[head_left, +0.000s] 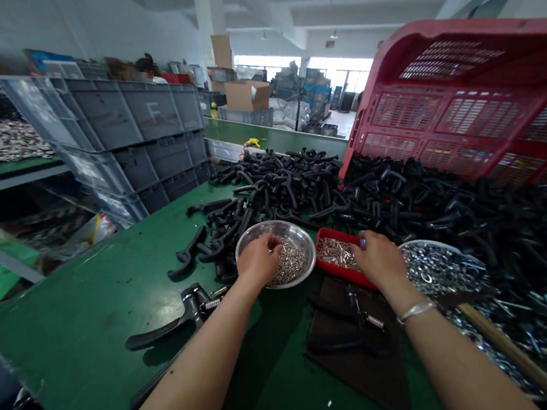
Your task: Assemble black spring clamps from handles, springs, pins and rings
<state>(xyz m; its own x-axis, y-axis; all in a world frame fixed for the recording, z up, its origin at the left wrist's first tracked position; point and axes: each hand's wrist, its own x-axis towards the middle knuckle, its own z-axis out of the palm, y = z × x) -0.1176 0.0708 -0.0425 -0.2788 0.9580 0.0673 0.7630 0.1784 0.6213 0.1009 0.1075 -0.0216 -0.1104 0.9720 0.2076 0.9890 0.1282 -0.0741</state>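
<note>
My left hand (259, 258) reaches into a clear round bowl (305, 273) of small silvery metal pins (291, 261). Its fingertips are drawn together; whatever they hold is too small to make out. Over the right end of a red tray (340, 271) is my right hand (380, 259), with something blue on one finger. Its fingers curl down among small metal pins (338, 252), and the tips are partly hidden. Below it, a black handled part with a spring (374, 321) lies on a dark mat (356, 377). Another spring-fitted black part (192, 308) lies beside my left forearm.
Black handles (287, 180) are heaped at the back, spilling from a tipped red crate (417, 109). A white-rimmed container of shiny metal parts (439, 267) and a wooden-handled tool (511, 350) lie right. Grey crates (148, 121) stand left. Behind them, a person's head shows.
</note>
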